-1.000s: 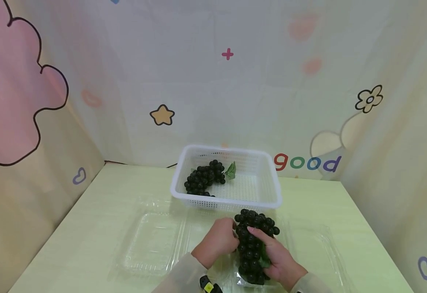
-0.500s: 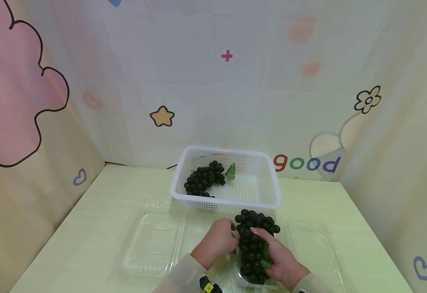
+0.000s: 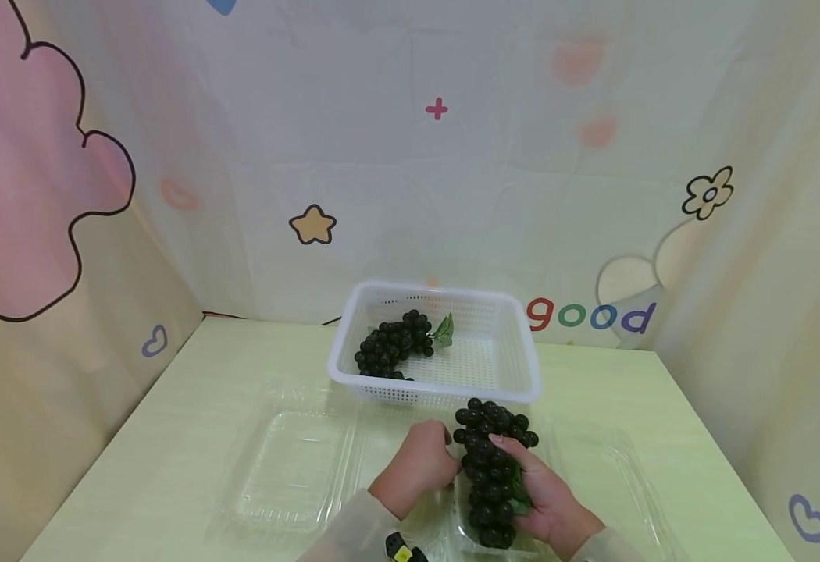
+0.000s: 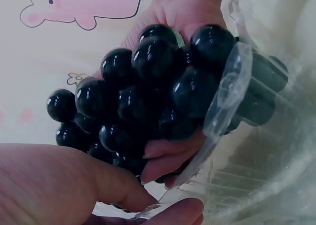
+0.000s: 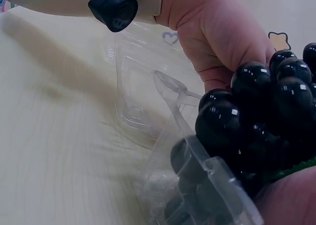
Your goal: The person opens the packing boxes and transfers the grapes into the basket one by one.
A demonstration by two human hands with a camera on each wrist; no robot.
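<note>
My right hand (image 3: pixel 549 493) holds a bunch of dark grapes (image 3: pixel 489 468) upright, its thumb across the front and a green leaf (image 3: pixel 520 493) by the palm. Beneath and around the lower grapes is a clear plastic box (image 5: pixel 168 178), tilted up. The left hand (image 3: pixel 420 460) pinches the rim of that box, as the left wrist view shows at its thumb and finger. Some lower grapes show through the clear wall in the right wrist view, while the upper ones stick out past the rim (image 4: pixel 229 89).
Behind the hands stands a white perforated basket (image 3: pixel 438 387), with more dark grapes (image 3: pixel 390 345) on its left side. A clear plastic container (image 3: pixel 294 460) lies open at the left of the table. More clear plastic (image 3: pixel 638 484) lies at the right. A printed curtain (image 3: pixel 382 156) surrounds the table.
My right hand and the grape bunch have shifted slightly to the right, the bunch's lower end moving with them. My left hand stays nearly in place on the box rim.
</note>
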